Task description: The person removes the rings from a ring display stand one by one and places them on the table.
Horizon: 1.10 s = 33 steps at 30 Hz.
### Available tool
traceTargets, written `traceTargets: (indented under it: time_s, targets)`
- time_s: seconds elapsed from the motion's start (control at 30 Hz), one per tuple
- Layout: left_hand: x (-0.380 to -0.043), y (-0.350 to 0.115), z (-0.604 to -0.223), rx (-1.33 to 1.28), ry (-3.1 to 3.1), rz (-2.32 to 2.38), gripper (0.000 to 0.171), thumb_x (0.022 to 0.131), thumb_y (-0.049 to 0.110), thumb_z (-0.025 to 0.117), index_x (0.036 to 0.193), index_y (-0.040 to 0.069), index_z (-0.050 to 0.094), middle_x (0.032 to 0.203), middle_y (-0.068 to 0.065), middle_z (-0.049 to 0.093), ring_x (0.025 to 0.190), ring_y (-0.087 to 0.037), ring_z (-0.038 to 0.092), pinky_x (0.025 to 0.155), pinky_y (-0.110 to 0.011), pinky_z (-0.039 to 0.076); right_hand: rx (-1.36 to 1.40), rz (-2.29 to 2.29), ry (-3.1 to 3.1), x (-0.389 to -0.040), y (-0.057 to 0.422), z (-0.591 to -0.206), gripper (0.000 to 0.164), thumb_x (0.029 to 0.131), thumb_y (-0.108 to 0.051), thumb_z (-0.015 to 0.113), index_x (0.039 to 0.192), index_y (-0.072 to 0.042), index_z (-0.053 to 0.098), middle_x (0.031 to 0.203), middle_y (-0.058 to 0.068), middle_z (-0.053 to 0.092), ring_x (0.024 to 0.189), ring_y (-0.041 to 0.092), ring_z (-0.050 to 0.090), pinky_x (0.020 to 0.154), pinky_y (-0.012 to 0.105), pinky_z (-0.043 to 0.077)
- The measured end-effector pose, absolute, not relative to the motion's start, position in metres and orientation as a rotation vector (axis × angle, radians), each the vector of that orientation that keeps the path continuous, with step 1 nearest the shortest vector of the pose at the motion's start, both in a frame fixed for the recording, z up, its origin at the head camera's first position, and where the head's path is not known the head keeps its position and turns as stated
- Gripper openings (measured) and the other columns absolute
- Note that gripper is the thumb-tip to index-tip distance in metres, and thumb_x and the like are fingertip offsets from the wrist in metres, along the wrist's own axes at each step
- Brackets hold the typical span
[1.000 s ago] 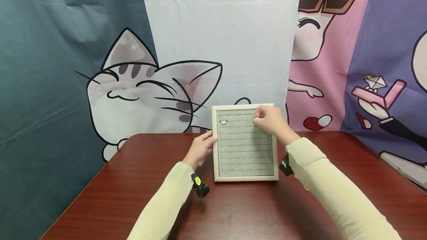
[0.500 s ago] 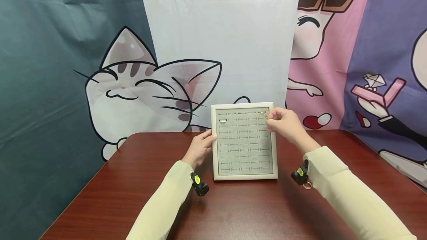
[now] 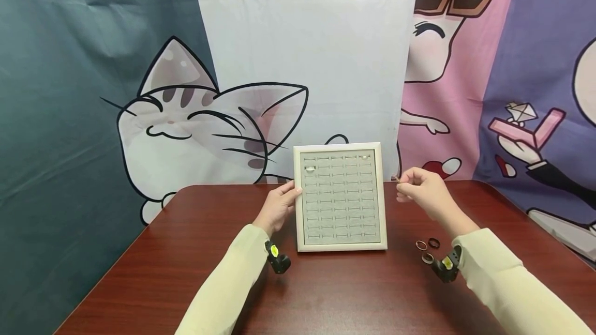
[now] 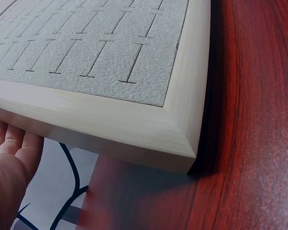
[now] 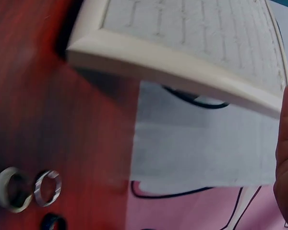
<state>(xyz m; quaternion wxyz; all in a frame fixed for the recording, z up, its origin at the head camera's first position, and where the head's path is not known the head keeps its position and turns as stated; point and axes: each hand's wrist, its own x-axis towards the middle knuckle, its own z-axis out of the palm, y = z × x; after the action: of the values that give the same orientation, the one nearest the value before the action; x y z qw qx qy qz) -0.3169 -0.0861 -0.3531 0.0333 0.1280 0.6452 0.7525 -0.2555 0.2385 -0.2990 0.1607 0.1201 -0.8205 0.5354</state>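
One ring board [image 3: 340, 195] stands on the surface [image 3: 340, 293], leaning slightly back, with two rings in its slots: a silver ring [image 3: 309, 169] at 10 o'clock and another ring [image 3: 364, 157] at 1. Three loose rings [image 3: 427, 261] lie at 4 o'clock. The surface's far edge runs behind the board; a gap separates the board's 3 o'clock edge from the right hand [image 3: 425, 190], its thumb and finger pinching one small ring [image 3: 397, 179]. The left hand [image 3: 277, 207] grips the 9 o'clock edge.
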Motion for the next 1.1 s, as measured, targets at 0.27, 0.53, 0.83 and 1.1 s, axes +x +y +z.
traceTargets:
  time_s: [0.27, 0.53, 0.83, 1.1]
  targets:
    - [-0.318, -0.087, -0.351, 0.405, 2.011, 2.304, 0.038, 0.092, 0.017, 0.057, 0.129, 0.01, 0.055, 0.119, -0.012, 0.062, 0.097, -0.017, 0.064, 0.084, -0.035, 0.052, 0.301, 1.549, -2.35, -0.243, 0.264, -0.317, 0.008, 0.081, 0.003, 0.057, 0.08, 0.003, 0.049, 0.064, -0.007, 0.056, 0.061, 0.007, 0.064, 0.06, 0.028, 0.056]
    - [-0.319, -0.085, -0.348, 0.38, 2.017, 2.294, 0.038, 0.091, 0.017, 0.057, 0.129, 0.012, 0.056, 0.119, -0.012, 0.062, 0.098, -0.018, 0.064, 0.084, -0.034, 0.051, 0.222, 1.6, -2.403, -0.227, 0.293, -0.339, 0.01, 0.083, 0.003, 0.057, 0.076, 0.0, 0.051, 0.065, -0.008, 0.056, 0.059, 0.006, 0.061, 0.059, 0.029, 0.056]
    - [-0.318, -0.085, -0.349, 0.375, 2.002, 2.296, 0.039, 0.091, 0.017, 0.058, 0.129, 0.01, 0.055, 0.12, -0.013, 0.061, 0.095, -0.015, 0.064, 0.083, -0.033, 0.052, 0.101, 1.861, -2.619, -0.215, 0.315, -0.363, 0.018, 0.083, 0.004, 0.05, 0.072, -0.01, 0.05, 0.07, -0.001, 0.051, 0.062, 0.009, 0.055, 0.06, 0.029, 0.055]
    - [-0.313, -0.086, -0.348, 0.378, 1.998, 2.298, 0.038, 0.092, 0.014, 0.056, 0.129, 0.008, 0.055, 0.12, -0.014, 0.062, 0.095, -0.016, 0.064, 0.083, -0.034, 0.052, 0.048, 1.826, -2.738, -0.209, 0.325, -0.377, 0.016, 0.082, 0.004, 0.05, 0.072, -0.009, 0.048, 0.069, -0.001, 0.051, 0.063, 0.012, 0.053, 0.06, 0.028, 0.053]
